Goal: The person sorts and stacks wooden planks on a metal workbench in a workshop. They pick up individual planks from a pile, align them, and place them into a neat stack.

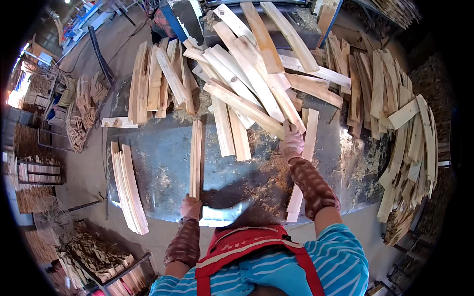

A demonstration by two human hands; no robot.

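My left hand [191,207], gloved, is closed round the near end of a small stack of narrow wooden boards [196,158]. The stack points straight away from me over the dark metal table [242,180]. At the near edge of a loose board heap, my gloved right hand [292,144] closes on the end of a long pale wooden board [276,93]. Its fingertips are partly hidden among the board ends. Another board [244,107] in the heap ends just left of that hand. Beneath my right forearm lies a separate board [309,133], partly covered.
At the table's left edge lies a bundle of boards [127,190]. More boards [148,84] are laid side by side at the back left. Stacked boards [377,93] line the right side. Sawdust is scattered over the table. A fan [52,217] stands at the left.
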